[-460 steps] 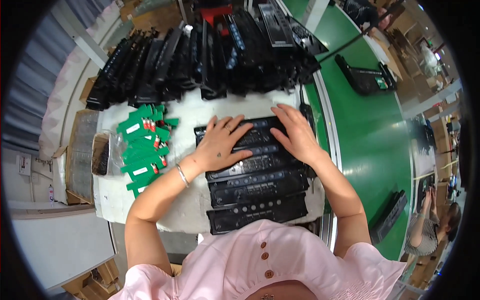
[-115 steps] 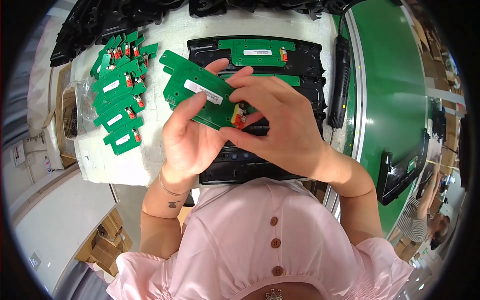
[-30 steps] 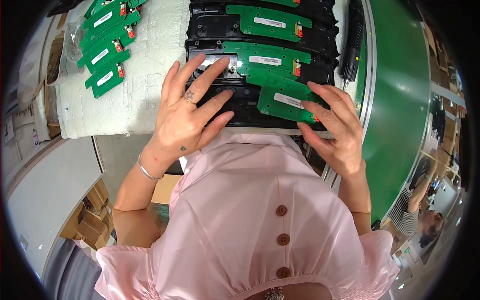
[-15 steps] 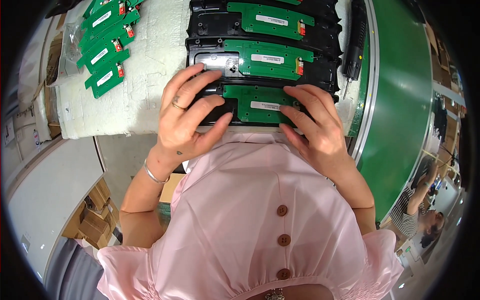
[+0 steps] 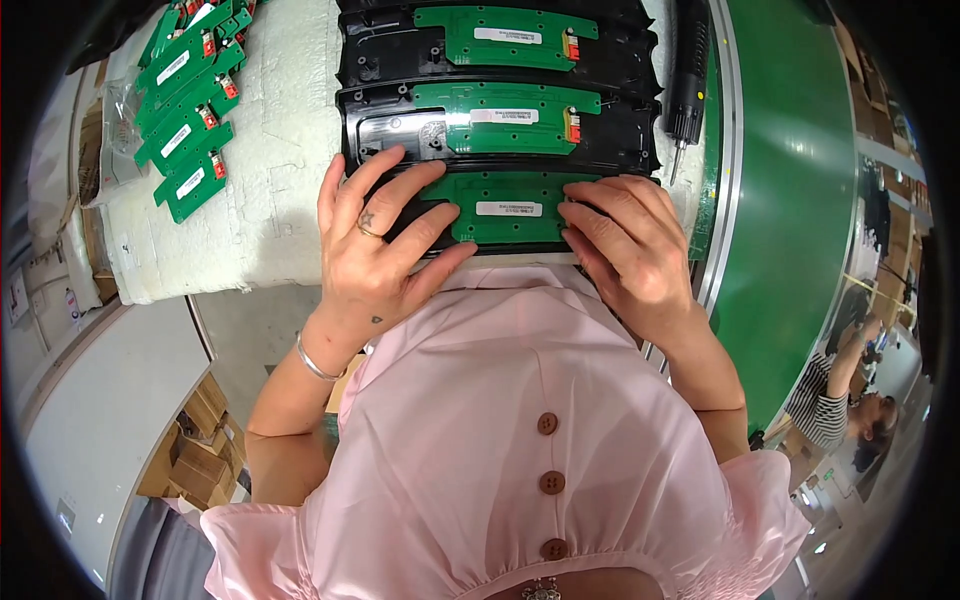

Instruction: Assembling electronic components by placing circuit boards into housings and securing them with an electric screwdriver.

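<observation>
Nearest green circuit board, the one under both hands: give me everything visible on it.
The nearest green circuit board is a long, flat, rigid-looking strip with a small white label near its middle. It lies flat, lengthwise left to right, in the nearest black plastic housing at the table's near edge. The left hand presses fingers on its left end; the right hand covers its right end, hiding any parts there. A pink shirt hides the housing's near edge.

The nearest long black plastic housing (image 5: 420,215), at six o'clock of the stack, lies mostly hidden under both spread hands and the pink blouse (image 5: 520,400); the farthest housing (image 5: 390,30), at twelve o'clock, is cut off by the edge.
</observation>
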The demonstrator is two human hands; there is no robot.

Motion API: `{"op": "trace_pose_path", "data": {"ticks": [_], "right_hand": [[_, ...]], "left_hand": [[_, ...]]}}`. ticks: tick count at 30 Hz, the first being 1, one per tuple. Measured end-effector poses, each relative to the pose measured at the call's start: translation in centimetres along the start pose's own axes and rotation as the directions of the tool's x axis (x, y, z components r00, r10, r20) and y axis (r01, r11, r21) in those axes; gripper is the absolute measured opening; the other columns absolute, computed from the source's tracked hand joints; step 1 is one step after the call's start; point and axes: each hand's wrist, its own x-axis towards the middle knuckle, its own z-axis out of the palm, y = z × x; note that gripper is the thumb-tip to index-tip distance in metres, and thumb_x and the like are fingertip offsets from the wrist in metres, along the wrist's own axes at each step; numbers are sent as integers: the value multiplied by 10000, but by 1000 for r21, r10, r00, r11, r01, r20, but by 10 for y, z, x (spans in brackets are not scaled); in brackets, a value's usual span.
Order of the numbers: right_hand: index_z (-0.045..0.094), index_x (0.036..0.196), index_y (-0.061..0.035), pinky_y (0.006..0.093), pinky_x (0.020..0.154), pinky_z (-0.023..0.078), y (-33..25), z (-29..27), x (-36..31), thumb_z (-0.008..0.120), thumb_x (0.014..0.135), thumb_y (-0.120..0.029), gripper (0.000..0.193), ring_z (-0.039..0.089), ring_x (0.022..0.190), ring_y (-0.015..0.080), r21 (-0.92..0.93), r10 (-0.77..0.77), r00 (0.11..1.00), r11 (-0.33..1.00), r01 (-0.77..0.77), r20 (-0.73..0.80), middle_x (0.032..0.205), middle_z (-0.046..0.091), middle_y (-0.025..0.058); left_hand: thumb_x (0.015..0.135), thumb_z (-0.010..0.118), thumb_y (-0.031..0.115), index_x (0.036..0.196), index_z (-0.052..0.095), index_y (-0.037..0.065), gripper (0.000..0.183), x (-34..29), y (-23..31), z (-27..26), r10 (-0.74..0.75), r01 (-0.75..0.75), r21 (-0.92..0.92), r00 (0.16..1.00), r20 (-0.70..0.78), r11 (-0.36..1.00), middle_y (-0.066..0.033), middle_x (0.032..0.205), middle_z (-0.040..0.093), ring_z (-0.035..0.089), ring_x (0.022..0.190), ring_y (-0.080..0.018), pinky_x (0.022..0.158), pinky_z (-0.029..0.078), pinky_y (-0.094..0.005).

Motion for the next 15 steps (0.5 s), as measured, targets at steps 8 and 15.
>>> {"op": "trace_pose_path", "data": {"ticks": [8,15], "right_hand": [[619,827,-1,367,764,444,4,-1,-2,681,591,-2,244,557,824,242,27,-2,1000,1000,2,27,912,597,81],[628,820,-3,360,758,447,10,-1,2,688,590,-23,238,547,857,238,-27,-22,999,999,23,38,919,605,80]], "left_hand": [[583,744,263,805,659,114,281,-1,3,1,-16,16,7,1000,18,1000,-52,1061,577,463,1091,-299,975,251,-491],[582,744,266,786,660,115,268,9,-3,3,-7,8,-20,1000,24,1000,-64,1105,568,432,1138,-312,973,253,-489]]}}
